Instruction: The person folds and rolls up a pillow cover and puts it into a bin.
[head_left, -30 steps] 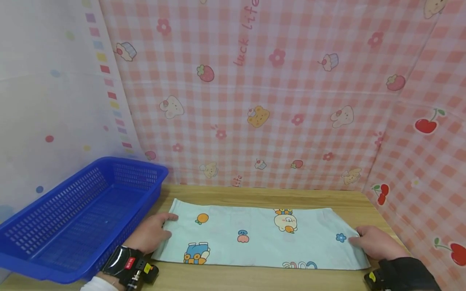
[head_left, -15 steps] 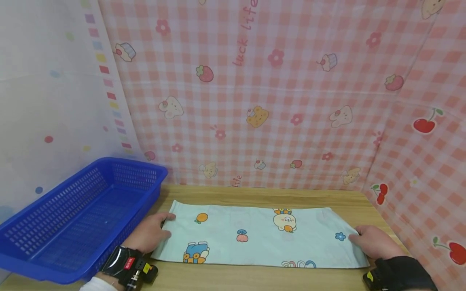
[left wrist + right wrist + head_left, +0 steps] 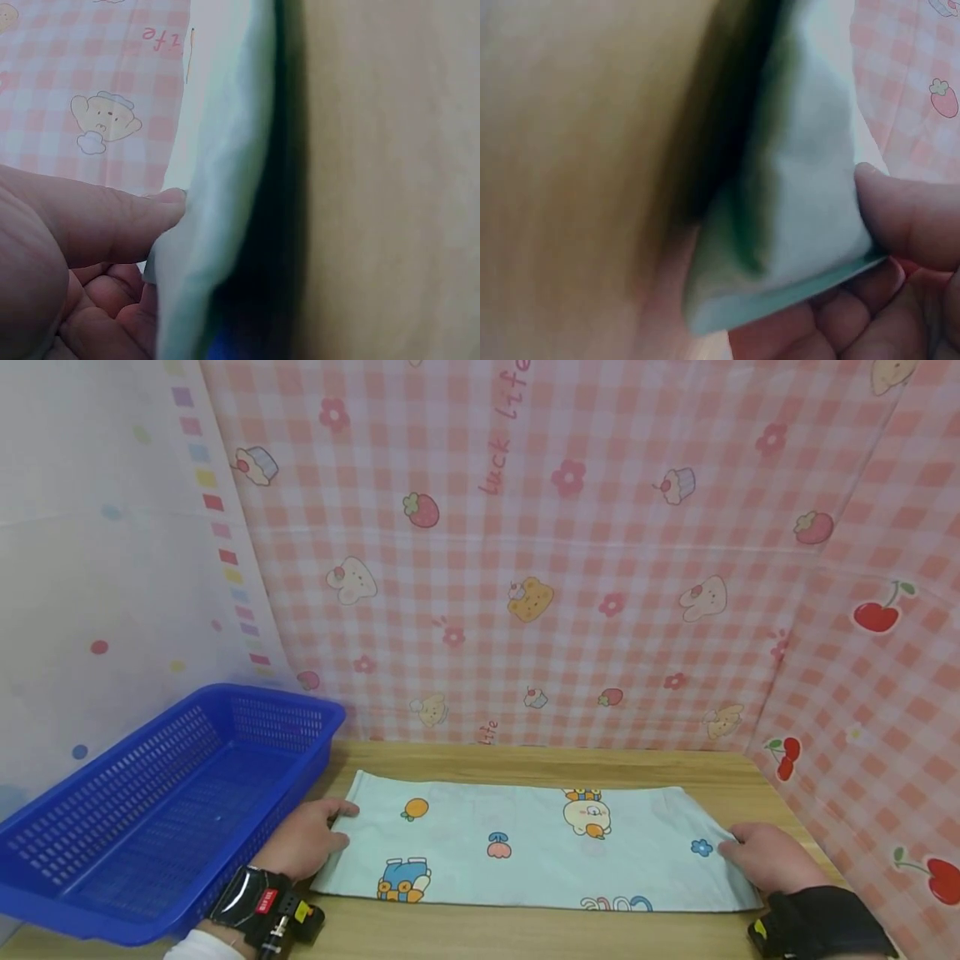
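A pale mint cloth [image 3: 540, 852], folded into a long strip and printed with bears, fruit and flowers, lies across the table from side to side. At its left end my left hand [image 3: 300, 841] pinches the edge between thumb and fingers. In the left wrist view, the thumb [image 3: 124, 221] presses on the cloth's upper face, with curled fingers beneath. The other end is pinched by my right hand [image 3: 776, 860], and the far right corner slants inward there. The right wrist view has the thumb [image 3: 911, 217] on top of the cloth [image 3: 817, 187] and bent fingers below it.
A blue plastic basket [image 3: 333, 727] with slotted sides stands at the left, close beside my left forearm. Behind the wooden table [image 3: 540, 935] hangs a pink checked curtain [image 3: 480, 552], which continues along the right side. White dotted fabric [image 3: 90, 568] covers the left.
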The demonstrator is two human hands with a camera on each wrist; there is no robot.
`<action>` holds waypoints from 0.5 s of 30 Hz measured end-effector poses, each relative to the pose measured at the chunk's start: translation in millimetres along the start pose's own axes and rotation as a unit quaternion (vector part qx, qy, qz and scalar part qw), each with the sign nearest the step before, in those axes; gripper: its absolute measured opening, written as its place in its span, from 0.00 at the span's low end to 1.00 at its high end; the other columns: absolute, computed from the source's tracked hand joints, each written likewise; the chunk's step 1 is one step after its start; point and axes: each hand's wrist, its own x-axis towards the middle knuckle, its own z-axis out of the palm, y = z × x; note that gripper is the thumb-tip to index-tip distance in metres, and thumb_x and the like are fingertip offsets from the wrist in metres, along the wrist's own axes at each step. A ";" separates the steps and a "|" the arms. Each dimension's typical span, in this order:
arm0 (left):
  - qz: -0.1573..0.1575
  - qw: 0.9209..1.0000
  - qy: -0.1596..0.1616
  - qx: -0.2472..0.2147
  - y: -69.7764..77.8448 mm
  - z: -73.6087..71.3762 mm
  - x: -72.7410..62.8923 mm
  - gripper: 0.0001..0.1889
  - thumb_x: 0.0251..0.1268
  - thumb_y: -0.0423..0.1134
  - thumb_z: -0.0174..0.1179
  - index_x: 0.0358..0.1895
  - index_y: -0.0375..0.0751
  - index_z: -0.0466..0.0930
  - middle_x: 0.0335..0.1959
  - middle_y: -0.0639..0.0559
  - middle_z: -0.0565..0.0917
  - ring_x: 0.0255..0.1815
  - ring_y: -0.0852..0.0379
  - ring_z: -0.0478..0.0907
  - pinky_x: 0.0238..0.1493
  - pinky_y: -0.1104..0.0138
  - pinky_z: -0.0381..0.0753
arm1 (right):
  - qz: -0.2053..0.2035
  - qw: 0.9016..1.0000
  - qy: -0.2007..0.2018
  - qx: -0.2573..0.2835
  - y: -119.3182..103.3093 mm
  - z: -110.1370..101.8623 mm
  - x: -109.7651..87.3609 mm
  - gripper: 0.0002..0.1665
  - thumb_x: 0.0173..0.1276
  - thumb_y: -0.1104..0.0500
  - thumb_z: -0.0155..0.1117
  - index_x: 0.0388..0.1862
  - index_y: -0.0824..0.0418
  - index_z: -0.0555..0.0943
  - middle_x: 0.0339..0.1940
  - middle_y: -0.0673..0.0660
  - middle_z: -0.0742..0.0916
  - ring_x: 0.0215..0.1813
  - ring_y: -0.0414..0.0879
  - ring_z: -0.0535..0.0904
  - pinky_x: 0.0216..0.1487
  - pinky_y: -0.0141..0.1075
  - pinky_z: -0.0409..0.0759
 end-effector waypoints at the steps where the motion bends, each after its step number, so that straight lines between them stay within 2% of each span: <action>1: 0.000 1.000 0.000 0.001 -0.1 0.1 0.0 0.24 0.62 0.28 0.66 0.63 0.36 0.82 0.70 0.32 0.78 0.68 0.37 0.75 0.67 0.37 0.73 | 0.004 1.000 -0.001 0.006 -0.4 -0.5 -0.8 0.17 0.77 0.57 0.58 0.46 0.73 0.80 0.26 0.55 0.73 0.33 0.50 0.73 0.37 0.42 0.70; 3: -0.003 1.000 -0.002 0.002 0.2 0.0 -0.2 0.24 0.62 0.28 0.65 0.64 0.36 0.82 0.70 0.31 0.78 0.68 0.37 0.76 0.67 0.37 0.73 | 0.010 1.000 -0.003 0.020 -1.0 -1.3 -2.4 0.14 0.77 0.57 0.59 0.39 0.68 0.79 0.24 0.53 0.69 0.31 0.49 0.72 0.36 0.40 0.67; 5: -0.009 1.000 -0.006 0.001 0.9 -0.3 -0.5 0.25 0.62 0.27 0.64 0.65 0.36 0.82 0.72 0.31 0.76 0.65 0.39 0.76 0.67 0.38 0.73 | 0.014 0.999 -0.007 0.029 -1.4 -1.9 -3.5 0.13 0.77 0.57 0.61 0.36 0.66 0.78 0.23 0.53 0.68 0.31 0.49 0.71 0.36 0.39 0.67; 10: -0.022 1.000 -0.014 -0.002 1.7 -1.4 -1.4 0.28 0.59 0.25 0.62 0.66 0.36 0.80 0.73 0.31 0.75 0.57 0.42 0.75 0.61 0.45 0.76 | 0.011 1.000 -0.015 0.023 -1.4 -2.9 -4.5 0.14 0.76 0.58 0.62 0.43 0.71 0.80 0.25 0.54 0.69 0.33 0.50 0.71 0.38 0.39 0.67; 15: -0.018 1.000 -0.007 0.001 1.3 -2.4 -2.0 0.29 0.57 0.25 0.62 0.66 0.35 0.81 0.72 0.31 0.76 0.56 0.42 0.75 0.59 0.47 0.76 | 0.003 1.000 -0.009 0.013 -1.0 -3.2 -3.6 0.12 0.77 0.58 0.60 0.42 0.69 0.80 0.24 0.53 0.69 0.31 0.49 0.71 0.36 0.39 0.66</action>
